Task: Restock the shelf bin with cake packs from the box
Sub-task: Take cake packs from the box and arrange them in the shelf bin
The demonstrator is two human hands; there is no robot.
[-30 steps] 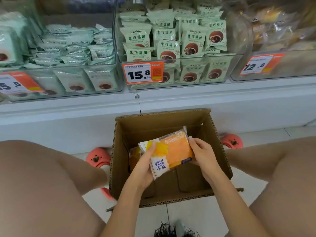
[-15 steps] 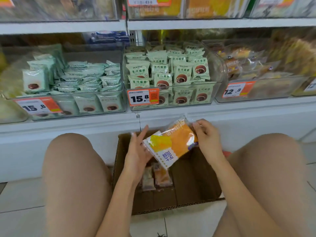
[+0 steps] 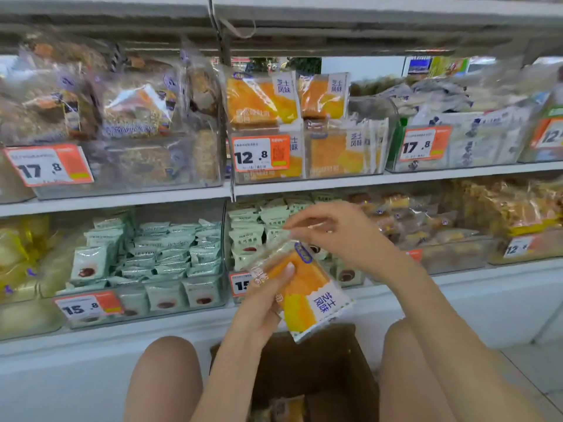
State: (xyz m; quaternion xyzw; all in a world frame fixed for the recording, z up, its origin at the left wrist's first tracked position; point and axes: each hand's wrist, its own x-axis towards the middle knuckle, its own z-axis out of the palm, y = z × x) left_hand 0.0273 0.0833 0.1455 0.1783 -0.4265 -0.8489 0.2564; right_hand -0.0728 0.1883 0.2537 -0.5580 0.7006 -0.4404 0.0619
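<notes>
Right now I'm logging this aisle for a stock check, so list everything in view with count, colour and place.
cake pack: one, orange and white, held above the box
box: one, brown cardboard, on the floor between the knees
cake bin: one, clear, upper shelf centre, orange packs inside
green packs: many, pale green, lower shelf bins
price tags: several, orange and white, bin fronts
left hand: grips the pack's side
right hand: pinches the pack's top edge

The cake pack (image 3: 304,292) is orange and yellow with a white end bearing blue characters; the box (image 3: 329,370) is brown cardboard; the price tag (image 3: 261,153) is white and orange with black digits; the shelf (image 3: 304,186) is white; the small packs (image 3: 170,254) are pale mint green.
</notes>
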